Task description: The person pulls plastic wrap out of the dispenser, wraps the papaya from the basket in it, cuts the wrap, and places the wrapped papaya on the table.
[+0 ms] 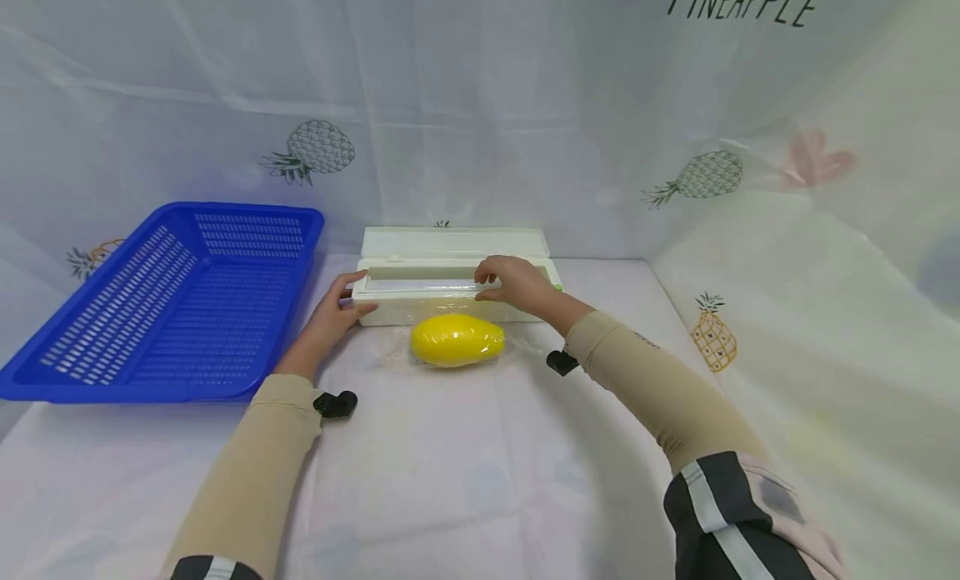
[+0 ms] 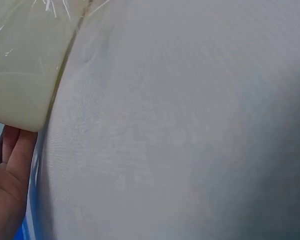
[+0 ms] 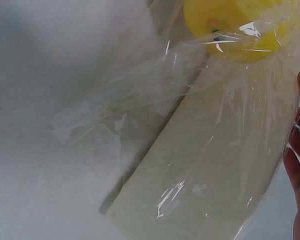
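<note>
The white-covered desk (image 1: pixel 420 480) gives open room on the person's side, while at the left the blue basket (image 1: pixel 150 394) hems the space with its rim. Lid up, the white box (image 1: pixel 401 313) stretches left to right near the back cloth. Clear film (image 3: pixel 175 200) spreads down its front and over the yellow oblong item (image 1: pixel 457 340), which lies just before the box, long axis roughly parallel to it. Of the 2 hands, the right hand (image 1: pixel 517 284) is nearer, the item lying left and personward of it; its fingers are half bent at the box's front edge, any hold on film unclear. The left hand (image 1: pixel 333 312) grips the box's left end.
</note>
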A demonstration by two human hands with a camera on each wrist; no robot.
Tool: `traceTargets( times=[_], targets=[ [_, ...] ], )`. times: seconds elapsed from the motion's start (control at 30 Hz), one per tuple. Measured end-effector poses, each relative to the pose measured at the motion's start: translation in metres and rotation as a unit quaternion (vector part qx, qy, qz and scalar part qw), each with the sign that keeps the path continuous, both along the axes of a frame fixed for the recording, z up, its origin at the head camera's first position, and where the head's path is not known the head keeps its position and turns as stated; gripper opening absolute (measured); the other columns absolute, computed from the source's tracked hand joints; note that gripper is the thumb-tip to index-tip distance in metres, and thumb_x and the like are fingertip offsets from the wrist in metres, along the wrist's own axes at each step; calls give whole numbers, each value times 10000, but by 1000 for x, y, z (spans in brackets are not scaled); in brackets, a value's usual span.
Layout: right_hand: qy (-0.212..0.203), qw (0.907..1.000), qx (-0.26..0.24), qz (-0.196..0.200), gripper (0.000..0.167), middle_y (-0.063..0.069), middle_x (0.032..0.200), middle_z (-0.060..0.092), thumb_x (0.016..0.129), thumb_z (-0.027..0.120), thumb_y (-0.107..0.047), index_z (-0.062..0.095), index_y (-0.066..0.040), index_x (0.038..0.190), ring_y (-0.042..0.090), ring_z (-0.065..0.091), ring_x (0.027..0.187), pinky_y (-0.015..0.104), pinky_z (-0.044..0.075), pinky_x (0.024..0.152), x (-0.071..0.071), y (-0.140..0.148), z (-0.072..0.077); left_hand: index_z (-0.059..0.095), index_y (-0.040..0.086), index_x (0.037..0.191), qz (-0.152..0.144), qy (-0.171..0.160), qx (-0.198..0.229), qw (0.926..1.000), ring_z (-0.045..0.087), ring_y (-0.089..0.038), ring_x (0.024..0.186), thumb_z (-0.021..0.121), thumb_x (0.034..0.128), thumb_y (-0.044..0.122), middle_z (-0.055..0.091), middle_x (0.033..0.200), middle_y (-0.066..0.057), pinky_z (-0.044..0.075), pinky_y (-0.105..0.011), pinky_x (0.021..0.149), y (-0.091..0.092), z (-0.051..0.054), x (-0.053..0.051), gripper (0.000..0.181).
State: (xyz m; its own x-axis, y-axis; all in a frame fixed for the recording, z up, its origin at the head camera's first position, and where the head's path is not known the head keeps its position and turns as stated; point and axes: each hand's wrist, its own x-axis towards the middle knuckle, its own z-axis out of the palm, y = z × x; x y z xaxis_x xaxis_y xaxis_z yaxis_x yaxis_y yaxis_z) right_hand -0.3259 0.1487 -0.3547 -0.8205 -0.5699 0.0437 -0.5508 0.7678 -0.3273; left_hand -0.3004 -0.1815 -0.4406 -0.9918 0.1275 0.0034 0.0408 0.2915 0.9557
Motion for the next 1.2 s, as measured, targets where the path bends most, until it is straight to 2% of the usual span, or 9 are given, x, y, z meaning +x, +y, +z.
traceTargets(
  times=[0.23, 0.57, 0.67, 0.8, 0.87, 0.97, 1.03, 1.1, 1.2],
  targets=[
    [-340, 9989, -302, 113, 241, 6, 981, 651, 862, 758, -171, 669, -76, 1065, 168, 594, 881, 259, 518, 809, 0, 0, -2, 330, 207, 1524, 309, -522, 809, 9949, 416, -350, 1266, 693, 917, 122, 312, 1471, -225, 483, -254, 851, 2, 2, 5, 711],
    [-294, 9987, -372, 165, 257, 10, 975, 649, 862, 759, -173, 674, -70, 1082, 171, 587, 870, 270, 513, 810, -1, 2, -1, 264, 204, 1553, -27, -616, 1576, 9856, 397, -301, 1263, 582, 981, 80, 216, 1509, -237, 387, -381, 1046, 1, 7, 10, 666],
    [-315, 9985, -410, 191, 262, 10, 983, 648, 867, 754, -175, 675, -70, 1093, 170, 586, 875, 269, 514, 806, -1, 1, -2, 264, 171, 1552, 74, -571, 1733, 9832, 373, -323, 1297, 538, 1009, 139, 201, 1509, -238, 338, -430, 1088, 2, 8, 12, 610],
    [-315, 9983, -445, 215, 255, 11, 996, 650, 871, 750, -172, 686, -69, 1094, 169, 588, 888, 269, 515, 808, -1, 2, -3, 405, 129, 1491, 714, 131, 655, 9952, 378, -373, 1317, 622, 970, 284, 296, 1508, -207, 346, -485, 1076, 11, 15, 17, 586],
    [-275, 9985, -423, 212, 248, 8, 999, 652, 870, 750, -170, 698, -70, 1091, 169, 586, 892, 268, 513, 808, -1, 3, -3, 495, 103, 1428, 1055, 727, -203, 9916, 377, -375, 1319, 692, 922, 311, 362, 1480, -192, 336, -498, 1077, 20, 21, 21, 581],
    [-231, 9988, -362, 228, 240, 7, 995, 649, 871, 748, -164, 719, -72, 1091, 169, 585, 893, 267, 510, 803, -2, 4, -3, 596, 63, 1313, 1293, 1790, -1021, 9700, 391, -377, 1290, 758, 872, 249, 463, 1389, -178, 306, -508, 1079, 36, 30, 30, 505],
    [-280, 9986, -354, 267, 238, 11, 992, 645, 876, 743, -156, 727, -72, 1098, 174, 583, 898, 272, 508, 801, -2, 3, -3, 643, 61, 1239, 1208, 2347, -1414, 9541, 414, -354, 1256, 781, 849, 212, 532, 1319, -151, 303, -491, 1073, 45, 35, 32, 441],
    [-390, 9982, -368, 274, 235, 16, 988, 639, 883, 735, -150, 731, -71, 1104, 178, 583, 907, 275, 507, 801, -3, 2, -3, 669, 78, 1194, 1005, 2605, -1838, 9425, 435, -347, 1216, 795, 833, 207, 574, 1262, -128, 318, -499, 1042, 52, 42, 33, 404],
    [-588, 9971, -426, 208, 228, 17, 987, 631, 892, 725, -147, 733, -74, 1108, 183, 579, 923, 278, 507, 801, -5, -1, -4, 688, 131, 1170, 538, 2500, -2703, 9282, 439, -339, 1184, 799, 824, 273, 600, 1212, -97, 333, -527, 995, 61, 53, 31, 390]
  ],
)
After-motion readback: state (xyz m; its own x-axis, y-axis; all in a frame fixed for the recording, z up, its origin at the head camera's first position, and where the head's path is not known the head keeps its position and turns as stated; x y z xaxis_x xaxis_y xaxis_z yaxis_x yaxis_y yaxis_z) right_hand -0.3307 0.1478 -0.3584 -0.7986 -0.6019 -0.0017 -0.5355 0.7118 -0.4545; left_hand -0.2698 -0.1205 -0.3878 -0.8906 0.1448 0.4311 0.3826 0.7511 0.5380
